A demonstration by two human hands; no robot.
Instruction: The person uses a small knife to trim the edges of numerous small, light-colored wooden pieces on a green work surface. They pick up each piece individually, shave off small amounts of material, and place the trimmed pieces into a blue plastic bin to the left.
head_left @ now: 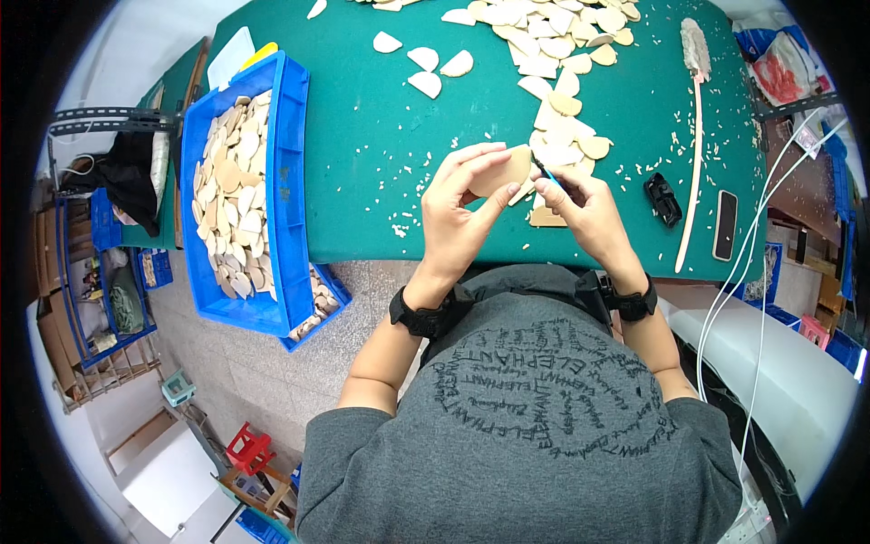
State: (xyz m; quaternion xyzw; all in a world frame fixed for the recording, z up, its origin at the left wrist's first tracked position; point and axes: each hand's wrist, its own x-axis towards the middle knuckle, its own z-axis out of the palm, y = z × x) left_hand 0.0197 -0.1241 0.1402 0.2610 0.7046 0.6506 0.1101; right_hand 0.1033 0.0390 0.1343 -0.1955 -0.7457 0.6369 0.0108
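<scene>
My left hand (450, 210) grips a tan half-round sponge-like piece (510, 170) by its edge, thumb below and fingers behind. In my right hand (594, 220) is a slim black-and-blue tool (546, 172), its tip at the piece's right edge. The tool is too small to tell its exact kind. Just beyond my right hand, a trail of similar pale pieces (562, 127) runs up to a larger heap (553, 27) at the table's far side. Another tan piece (546, 218) lies under my right hand. Small pale scraps are scattered over the green tabletop (362, 172).
To the left, a blue crate (297, 181) holds many cut pieces; a second blue bin (331, 313) shows below it. On the right lie a black object (663, 199), a long stick with a fuzzy head (695, 136) and a phone (725, 225). White cables (752, 213) hang at right.
</scene>
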